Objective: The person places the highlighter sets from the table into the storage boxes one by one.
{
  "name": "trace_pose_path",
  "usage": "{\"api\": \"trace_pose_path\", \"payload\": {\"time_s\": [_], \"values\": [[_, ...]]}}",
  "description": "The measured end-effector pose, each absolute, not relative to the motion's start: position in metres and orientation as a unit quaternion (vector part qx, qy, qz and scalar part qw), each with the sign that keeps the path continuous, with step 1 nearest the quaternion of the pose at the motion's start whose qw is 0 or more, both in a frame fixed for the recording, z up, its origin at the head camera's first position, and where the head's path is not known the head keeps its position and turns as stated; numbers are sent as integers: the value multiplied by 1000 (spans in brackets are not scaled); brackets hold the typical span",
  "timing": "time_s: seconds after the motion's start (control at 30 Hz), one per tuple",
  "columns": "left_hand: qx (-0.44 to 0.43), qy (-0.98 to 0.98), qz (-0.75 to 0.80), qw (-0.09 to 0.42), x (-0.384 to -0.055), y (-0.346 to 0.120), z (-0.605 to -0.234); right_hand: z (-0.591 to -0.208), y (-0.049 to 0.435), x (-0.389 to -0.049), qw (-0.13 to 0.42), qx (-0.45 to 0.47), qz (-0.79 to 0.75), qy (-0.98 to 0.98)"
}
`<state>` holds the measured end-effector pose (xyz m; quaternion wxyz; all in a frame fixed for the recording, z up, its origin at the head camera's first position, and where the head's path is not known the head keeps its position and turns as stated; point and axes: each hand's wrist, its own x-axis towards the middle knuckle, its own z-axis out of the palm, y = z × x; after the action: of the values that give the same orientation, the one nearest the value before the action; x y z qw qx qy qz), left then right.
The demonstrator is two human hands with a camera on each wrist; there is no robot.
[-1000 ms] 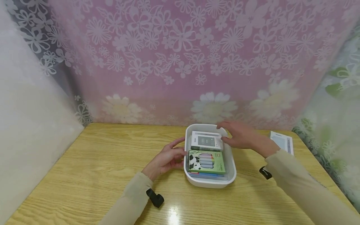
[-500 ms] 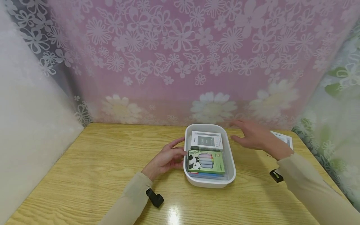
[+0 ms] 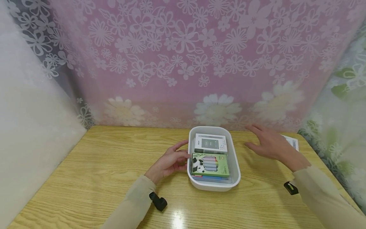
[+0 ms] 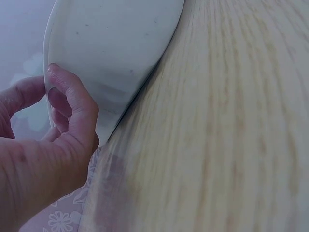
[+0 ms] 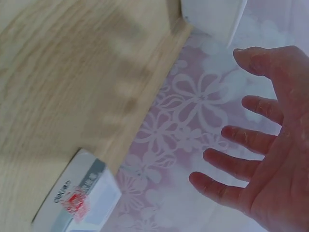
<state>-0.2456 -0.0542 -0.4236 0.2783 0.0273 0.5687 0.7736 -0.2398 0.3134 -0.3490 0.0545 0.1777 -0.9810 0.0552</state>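
A white plastic bin (image 3: 235, 165) stands on the table with several packs inside. Nearest me in it lies a green panda-printed box (image 3: 210, 164) picturing pastel pens, over a bluish flat pack (image 3: 213, 178). Behind that box is a white-and-grey box (image 3: 211, 143). My left hand (image 3: 168, 160) holds the bin's left side, its thumb at the rim and other fingers bent against the outer wall (image 4: 111, 43). Right of the bin, my right hand (image 3: 270, 143) hovers with fingers spread and nothing in it. Beyond it a white box (image 5: 77, 198) lies on the table, partly hidden in the head view.
The wooden table (image 3: 114, 165) ends at the back against a pink flowered curtain (image 3: 160, 63). A pale curtain (image 3: 343, 127) hangs along the right side, and a white one (image 3: 34, 127) on the left.
My right hand has moved away from the bin's far right rim, out to the right towards the white box. My left hand and the bin have stayed put.
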Motion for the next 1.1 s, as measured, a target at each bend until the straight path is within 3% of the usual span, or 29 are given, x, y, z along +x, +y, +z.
{"api": "trace_pose_path", "payload": {"time_s": [0.57,1.1], "values": [[16,564,777,280,-248,-55,-426,-373,345,-234,43,114,18,-992],[20,573,771,277,-248,-55,-427,-389,386,-233,-10,40,41,-998]]}}
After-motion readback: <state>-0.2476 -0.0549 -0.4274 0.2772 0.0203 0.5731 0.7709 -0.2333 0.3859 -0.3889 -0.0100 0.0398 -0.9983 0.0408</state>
